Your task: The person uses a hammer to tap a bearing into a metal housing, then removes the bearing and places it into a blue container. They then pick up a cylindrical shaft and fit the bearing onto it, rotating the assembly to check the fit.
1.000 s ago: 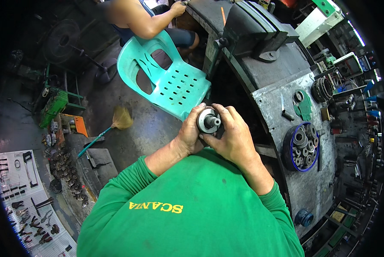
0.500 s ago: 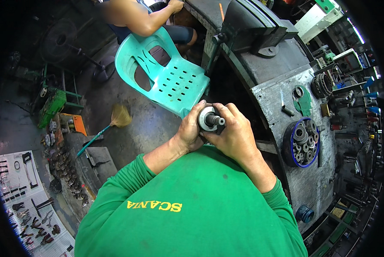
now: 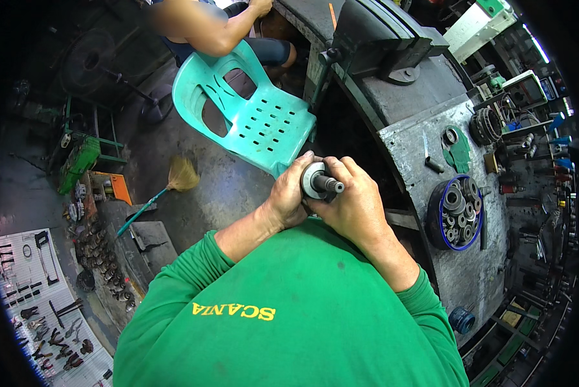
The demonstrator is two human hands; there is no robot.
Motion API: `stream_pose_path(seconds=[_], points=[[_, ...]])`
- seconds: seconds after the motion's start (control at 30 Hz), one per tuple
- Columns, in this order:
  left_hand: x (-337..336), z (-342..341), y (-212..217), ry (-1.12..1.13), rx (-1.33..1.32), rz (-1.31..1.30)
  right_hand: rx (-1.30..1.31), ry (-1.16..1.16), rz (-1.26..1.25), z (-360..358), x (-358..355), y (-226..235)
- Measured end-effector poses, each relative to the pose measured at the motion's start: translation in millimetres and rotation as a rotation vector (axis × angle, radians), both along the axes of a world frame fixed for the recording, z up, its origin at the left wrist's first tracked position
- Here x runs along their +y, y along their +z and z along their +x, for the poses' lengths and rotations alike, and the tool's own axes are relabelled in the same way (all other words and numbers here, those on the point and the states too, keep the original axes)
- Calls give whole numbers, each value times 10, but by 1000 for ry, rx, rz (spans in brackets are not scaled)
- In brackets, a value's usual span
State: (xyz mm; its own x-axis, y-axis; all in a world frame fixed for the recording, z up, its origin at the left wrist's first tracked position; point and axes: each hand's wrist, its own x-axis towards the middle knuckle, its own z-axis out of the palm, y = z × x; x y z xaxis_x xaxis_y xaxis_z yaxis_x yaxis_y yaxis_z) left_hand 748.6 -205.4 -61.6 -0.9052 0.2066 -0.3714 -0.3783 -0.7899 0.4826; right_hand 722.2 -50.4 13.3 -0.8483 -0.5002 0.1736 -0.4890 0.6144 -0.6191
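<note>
Both hands hold a metal shaft (image 3: 329, 184) with a round, pale steel collar near its upper part. Its narrower, stepped end sticks out toward the right between my hands. My left hand (image 3: 287, 192) wraps the collar's left side, fingers closed against it. From the other side my right hand (image 3: 355, 197) grips it, its fingers curled over the top and its thumb underneath. The far end of the shaft is hidden behind my fingers and palms.
A turquoise plastic chair (image 3: 264, 129) stands ahead, with a seated person (image 3: 205, 29) beyond it. On the right, the metal workbench (image 3: 409, 145) carries a large vise (image 3: 380, 35) and a blue-rimmed basin (image 3: 442, 219) of bearings. A broom (image 3: 181, 175) lies at left.
The shaft has turned and shifted slightly right, so its narrow end points a little further right and down. Both hands keep their hold.
</note>
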Motion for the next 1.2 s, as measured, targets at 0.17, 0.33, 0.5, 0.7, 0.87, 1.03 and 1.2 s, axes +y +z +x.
stream_pose_path(seconds=[0.17, 0.33, 0.5, 0.7, 0.87, 1.03, 1.2], points=[[-10, 22, -1, -23, 89, 71, -140, -34, -117, -41, 9, -20], [-40, 26, -21, -68, 42, 124, -240, -65, -124, -60, 43, -22], [-79, 14, -37, -89, 39, 273, -127, -75, -124, -65, 33, -82], [-59, 6, -28, -99, 51, 348, -98, -81, -99, -56, 52, -130], [-82, 20, 10, -133, 99, 290, -90, -56, -105, -44, 67, -106], [-91, 4, -10, -131, 52, 247, -179, 12, -71, -86, 128, -74], [-158, 15, -40, -114, 107, 259, -668, 143, -502, -164, 333, -193]])
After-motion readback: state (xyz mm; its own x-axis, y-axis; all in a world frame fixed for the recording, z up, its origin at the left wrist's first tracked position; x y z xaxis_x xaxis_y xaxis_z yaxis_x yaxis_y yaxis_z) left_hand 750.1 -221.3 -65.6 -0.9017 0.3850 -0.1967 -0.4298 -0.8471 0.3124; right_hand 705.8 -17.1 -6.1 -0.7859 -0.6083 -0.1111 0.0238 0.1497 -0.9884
